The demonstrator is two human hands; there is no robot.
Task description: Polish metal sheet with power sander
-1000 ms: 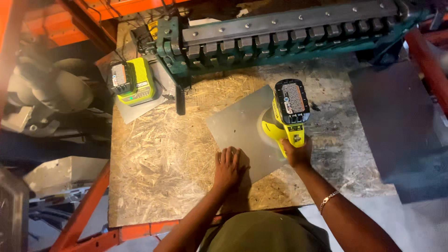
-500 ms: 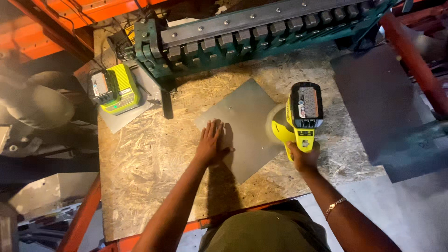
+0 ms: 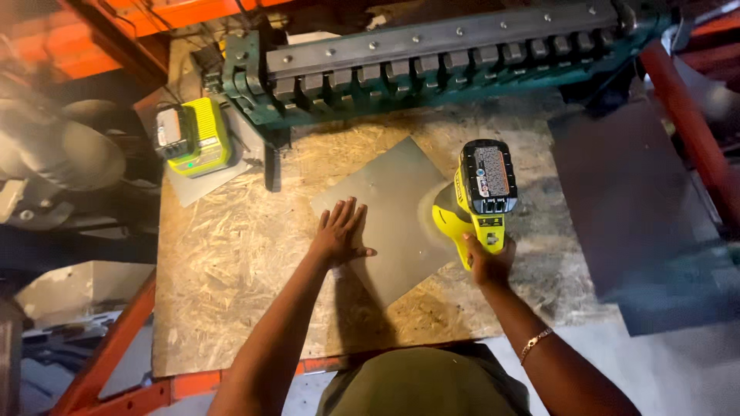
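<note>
A grey square metal sheet (image 3: 393, 196) lies tilted like a diamond on a chipboard bench top (image 3: 231, 262). My left hand (image 3: 341, 231) rests flat on the sheet's left corner, fingers spread. My right hand (image 3: 487, 260) grips the handle of a yellow-green cordless power tool (image 3: 479, 192) with a black battery on top. The tool's head sits over the sheet's right edge; what touches the sheet is hidden under the tool.
A green metal bending machine (image 3: 432, 54) with a row of steel fingers spans the bench's back. A yellow-green battery charger (image 3: 193, 137) sits at the back left. Orange rack beams (image 3: 108, 362) frame the bench. A dark metal sheet (image 3: 624, 200) lies at the right.
The view has shifted, so everything sits a little further right and lower. My left hand stays pressed on the sheet and my right hand keeps the tool at the sheet's right edge.
</note>
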